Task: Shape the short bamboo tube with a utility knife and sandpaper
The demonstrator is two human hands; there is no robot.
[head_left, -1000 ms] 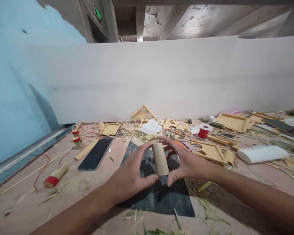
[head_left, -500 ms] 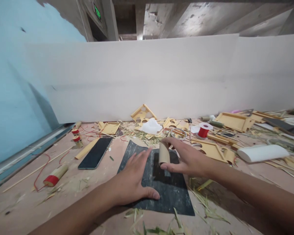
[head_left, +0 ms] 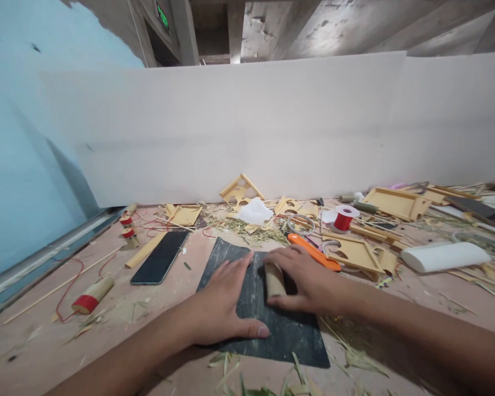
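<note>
A flat, pinkish-brown tabletop (head_left: 58, 346) carries a thin, dark-grey, four-sided sheet (head_left: 289, 341). A black, flat, rectangular phone (head_left: 160, 258) lies left of it.

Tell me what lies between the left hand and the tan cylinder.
In the head view, a bare strip of the dark sheet shows between the left hand and the tan cylinder; no loose item is visible on it.

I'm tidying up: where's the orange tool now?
In the head view, the orange tool lies right of centre, just past the right hand, beside the tan cut-out panel.
</note>
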